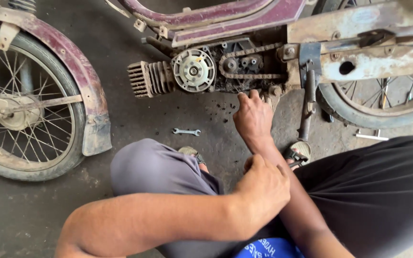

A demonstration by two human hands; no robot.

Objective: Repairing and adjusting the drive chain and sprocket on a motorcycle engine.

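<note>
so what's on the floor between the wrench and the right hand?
Head view: only bare concrete floor with dark grit specks between wrench and right hand.

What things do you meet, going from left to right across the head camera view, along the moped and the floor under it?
Front wheel → maroon mudguard → finned cylinder → round engine disc → drive chain → right hand → kickstand → rear wheel.

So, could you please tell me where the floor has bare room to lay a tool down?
Bare concrete lies between the front wheel and the wrench, and along the bottom left, below that wheel. It is crowded under the engine, where the right hand reaches among dirt crumbs, and by the kickstand.
</note>
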